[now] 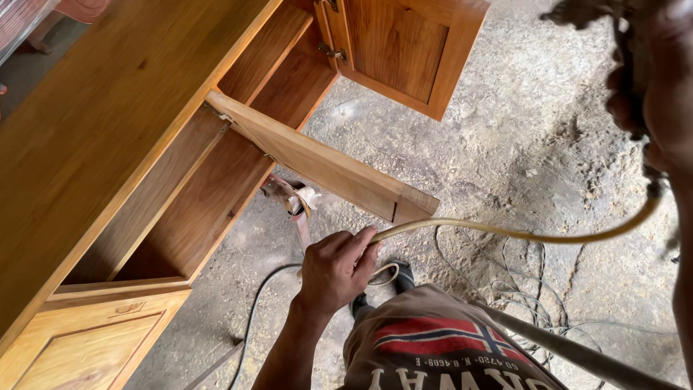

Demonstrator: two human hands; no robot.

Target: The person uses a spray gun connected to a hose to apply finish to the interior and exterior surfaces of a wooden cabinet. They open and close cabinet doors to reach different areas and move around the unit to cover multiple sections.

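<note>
1. A person stands at a wooden cabinet (108,130) in a workshop, seen from above.
2. The left hand (336,271) is closed around a yellowish hose (505,232), gripping it just below the edge of an open cabinet door (325,165).
3. The hose runs from that fist to the right, curving upward toward the frame's edge; a loop of it shows just under the fingers.
4. The right hand (635,79) sits at the upper right, blurred and very close to the camera; whether it holds anything cannot be told.
5. A second door (404,43) hangs open above.
6. Thin cables (520,289) lie tangled on the dusty concrete floor (534,144).
</note>
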